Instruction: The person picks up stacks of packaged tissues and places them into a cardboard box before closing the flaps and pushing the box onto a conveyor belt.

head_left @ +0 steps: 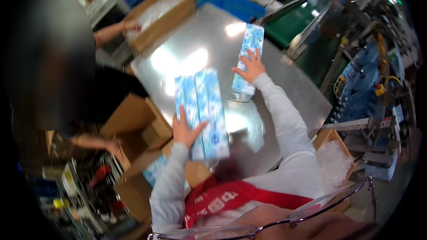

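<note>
Two long packs (210, 106) with a blue-and-white pattern lie side by side on the shiny metal table (284, 102). My left hand (186, 131) rests on their near part with its fingers spread. Further right and farther off lies another long pack (252, 35) of the same pattern, with clear film bunched at its near end. Across its middle lies my right hand (251, 66), fingers apart and flat, a ring on one of them. Neither hand is wrapped round a pack.
A co-worker's hand (116, 150) touches an open cardboard box (133, 120) at the left; the other is by a carton (164, 22) of clear film. Patterned packs (155, 169) show in a nearer box. A blue crate (231, 5) and green conveyor (296, 24) stand beyond.
</note>
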The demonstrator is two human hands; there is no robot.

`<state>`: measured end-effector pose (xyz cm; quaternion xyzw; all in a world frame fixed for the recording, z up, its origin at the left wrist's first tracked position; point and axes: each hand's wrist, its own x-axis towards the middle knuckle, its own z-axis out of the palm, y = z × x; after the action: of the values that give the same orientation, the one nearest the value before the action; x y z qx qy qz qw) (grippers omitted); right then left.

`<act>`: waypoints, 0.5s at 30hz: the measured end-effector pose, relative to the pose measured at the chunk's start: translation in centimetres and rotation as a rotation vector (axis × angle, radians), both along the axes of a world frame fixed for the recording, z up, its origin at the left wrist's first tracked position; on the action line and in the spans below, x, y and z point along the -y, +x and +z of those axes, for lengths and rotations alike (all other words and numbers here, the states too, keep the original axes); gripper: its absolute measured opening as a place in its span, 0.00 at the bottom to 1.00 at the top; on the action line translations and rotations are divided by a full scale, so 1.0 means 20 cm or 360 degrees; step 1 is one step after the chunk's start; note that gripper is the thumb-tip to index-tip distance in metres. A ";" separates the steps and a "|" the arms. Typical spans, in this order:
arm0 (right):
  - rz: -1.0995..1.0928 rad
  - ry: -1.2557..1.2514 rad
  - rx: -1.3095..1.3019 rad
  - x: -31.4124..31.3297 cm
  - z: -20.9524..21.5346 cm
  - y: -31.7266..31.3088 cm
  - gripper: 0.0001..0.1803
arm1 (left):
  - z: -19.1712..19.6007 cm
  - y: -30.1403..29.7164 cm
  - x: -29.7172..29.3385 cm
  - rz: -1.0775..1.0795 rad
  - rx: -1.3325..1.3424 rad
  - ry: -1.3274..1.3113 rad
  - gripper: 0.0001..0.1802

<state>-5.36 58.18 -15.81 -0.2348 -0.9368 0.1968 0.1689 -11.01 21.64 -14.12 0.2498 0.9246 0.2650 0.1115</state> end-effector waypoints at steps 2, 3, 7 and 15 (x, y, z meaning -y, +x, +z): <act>0.0192 -0.0032 -0.0002 0.25 0.00 0.29 0.30 | 0.05 -0.02 -0.10 -0.0075 0.0193 0.0125 0.69; 0.0299 0.0000 -0.0075 0.41 -0.07 0.44 0.28 | 0.06 0.01 -0.09 -0.0124 0.0251 0.0084 0.69; -0.0256 -0.1037 -0.0797 1.04 -0.16 0.91 0.30 | 0.02 0.14 0.05 -0.0303 0.0294 0.0069 0.72; -0.0462 -0.2353 0.0377 0.85 -0.14 1.47 0.40 | -0.03 0.13 0.05 -0.0314 0.1772 0.0360 0.55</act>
<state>24.03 41.15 -18.55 -0.4271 -0.5329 0.7222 -0.1097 -8.37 20.60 -14.70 0.1683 0.6648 0.4421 0.5781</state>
